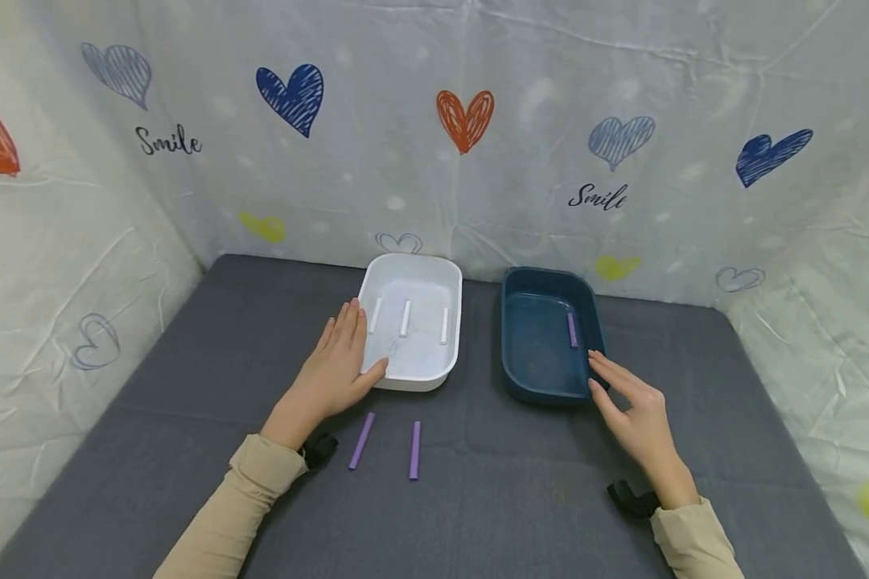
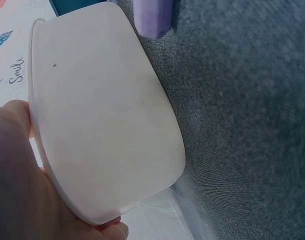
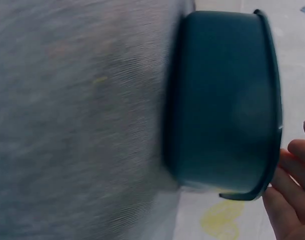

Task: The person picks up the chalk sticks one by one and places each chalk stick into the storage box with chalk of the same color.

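Observation:
A white tub [image 1: 413,372] holds three white chalk sticks [image 1: 405,319]. My left hand [image 1: 339,366] lies along its left side, fingers straight, the thumb over the near left corner of the rim. The left wrist view shows the tub's outer wall [image 2: 102,110] beside the hand. To the right stands a dark teal tub [image 1: 543,394] with one purple chalk stick [image 1: 572,330] in it. My right hand [image 1: 633,410] is at that tub's right rim, fingers loosely extended, holding nothing. Two purple chalk sticks, a left one [image 1: 361,441] and a right one [image 1: 415,451], lie in front of the white tub.
Dark grey cloth [image 1: 521,498] covers the table. A white curtain [image 1: 405,185] printed with hearts hangs behind it and at both sides. The two tubs stand near the back edge, with a gap between them.

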The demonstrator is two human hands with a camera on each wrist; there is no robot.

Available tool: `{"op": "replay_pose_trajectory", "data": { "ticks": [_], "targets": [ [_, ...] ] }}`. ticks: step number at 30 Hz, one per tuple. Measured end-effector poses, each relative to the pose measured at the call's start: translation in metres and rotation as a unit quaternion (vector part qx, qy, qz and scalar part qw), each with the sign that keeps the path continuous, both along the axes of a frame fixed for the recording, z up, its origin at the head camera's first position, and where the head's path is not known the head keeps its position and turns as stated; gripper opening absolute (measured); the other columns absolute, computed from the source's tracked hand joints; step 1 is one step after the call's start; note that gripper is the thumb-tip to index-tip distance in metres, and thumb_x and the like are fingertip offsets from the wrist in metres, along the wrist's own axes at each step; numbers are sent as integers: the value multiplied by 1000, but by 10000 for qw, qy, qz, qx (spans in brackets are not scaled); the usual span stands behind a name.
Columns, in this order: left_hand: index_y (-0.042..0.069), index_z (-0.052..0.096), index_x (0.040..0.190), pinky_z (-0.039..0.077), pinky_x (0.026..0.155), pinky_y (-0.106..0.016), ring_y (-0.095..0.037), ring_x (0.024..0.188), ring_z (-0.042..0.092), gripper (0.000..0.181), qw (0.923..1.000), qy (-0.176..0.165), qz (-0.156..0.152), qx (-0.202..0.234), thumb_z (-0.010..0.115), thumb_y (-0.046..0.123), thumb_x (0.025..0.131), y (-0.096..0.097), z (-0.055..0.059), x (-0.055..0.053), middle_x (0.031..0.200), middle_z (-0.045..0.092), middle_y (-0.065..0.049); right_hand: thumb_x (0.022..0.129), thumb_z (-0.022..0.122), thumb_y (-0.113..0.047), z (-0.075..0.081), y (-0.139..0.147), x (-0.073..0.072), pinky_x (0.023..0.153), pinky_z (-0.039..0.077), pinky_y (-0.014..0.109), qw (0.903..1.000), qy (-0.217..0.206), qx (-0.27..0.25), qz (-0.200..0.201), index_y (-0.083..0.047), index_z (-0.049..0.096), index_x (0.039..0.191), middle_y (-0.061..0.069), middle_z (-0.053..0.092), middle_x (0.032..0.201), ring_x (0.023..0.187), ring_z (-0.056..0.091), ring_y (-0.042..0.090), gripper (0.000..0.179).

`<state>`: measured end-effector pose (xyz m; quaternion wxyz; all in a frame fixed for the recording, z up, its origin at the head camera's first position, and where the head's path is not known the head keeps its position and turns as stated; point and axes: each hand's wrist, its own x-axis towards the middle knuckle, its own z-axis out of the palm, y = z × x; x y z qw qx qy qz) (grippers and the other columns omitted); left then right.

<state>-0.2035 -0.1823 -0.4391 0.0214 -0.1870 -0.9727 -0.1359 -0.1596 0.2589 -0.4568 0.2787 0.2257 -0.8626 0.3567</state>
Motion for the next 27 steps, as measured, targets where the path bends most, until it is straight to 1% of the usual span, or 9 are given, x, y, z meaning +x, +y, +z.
{"op": "replay_pose_trajectory", "data": {
  "ticks": [4, 7, 10, 13, 17, 22, 25, 27],
  "targets": [
    [-13, 6, 153, 3, 120, -52, -39, 150, -3, 87, 10000, 14, 18, -1, 44, 47, 102, 0, 1, 1, 162, -4, -28, 81, 73, 8, -6, 2, 1, 100, 41, 14, 9997, 208, -21, 129, 4, 69, 121, 14, 64, 130, 119, 62, 20, 40],
    [-13, 6, 153, 3, 120, -52, -39, 150, -3, 87, 10000, 38, 21, 12, 43, 47, 102, 0, 1, 1, 162, -4, -28, 78, 74, 11, -7, 1, 0, 99, 42, 15, 9988, 430, -19, 247, 4, 70, 119, 16, 66, 127, 118, 63, 26, 42],
    [-13, 6, 153, 4, 120, -52, -39, 150, -2, 87, 10000, 50, 17, 28, 43, 47, 101, 0, 1, 1, 162, -4, -28, 77, 75, 11, -9, 1, 0, 102, 41, 18, 9978, 557, 125, 335, 3, 71, 119, 15, 66, 126, 118, 62, 32, 43],
    [-12, 7, 153, 4, 120, -52, -38, 150, -3, 87, 10000, 64, 38, 24, 43, 47, 101, 0, 0, 1, 162, -4, -27, 79, 74, 8, -11, 1, 1, 107, 38, 23, 9974, 485, 370, 391, 1, 71, 120, 16, 66, 126, 120, 60, 33, 41],
    [-12, 6, 154, 4, 120, -52, -38, 150, -3, 88, 10000, 54, 42, 25, 43, 48, 101, 0, -1, 1, 162, -5, -27, 83, 72, 4, -12, 2, 3, 112, 35, 29, 9968, 269, 650, 374, 3, 71, 119, 18, 67, 124, 125, 57, 31, 35],
    [-12, 5, 154, 3, 120, -52, -37, 150, -5, 89, 10000, -4, 34, -37, 43, 49, 101, 0, -1, 0, 162, -7, -26, 87, 71, 0, -12, 1, 4, 111, 36, 38, 9957, 94, 878, 283, 5, 72, 116, 15, 67, 125, 127, 56, 29, 30],
    [-12, 5, 154, 3, 120, -52, -37, 150, -6, 89, 10000, -26, 30, -63, 42, 49, 101, -1, -1, 0, 162, -7, -26, 86, 71, 0, -12, 1, 4, 110, 38, 42, 9955, 107, 908, 267, 5, 72, 115, 14, 67, 124, 125, 57, 29, 29],
    [-12, 4, 154, 3, 120, -53, -37, 150, -6, 89, 10000, -32, 28, -79, 42, 50, 102, -1, -1, 0, 162, -7, -26, 86, 71, 0, -12, 1, 4, 109, 38, 42, 9953, 155, 923, 252, 5, 73, 114, 15, 68, 123, 123, 59, 30, 29]
  ]
}}
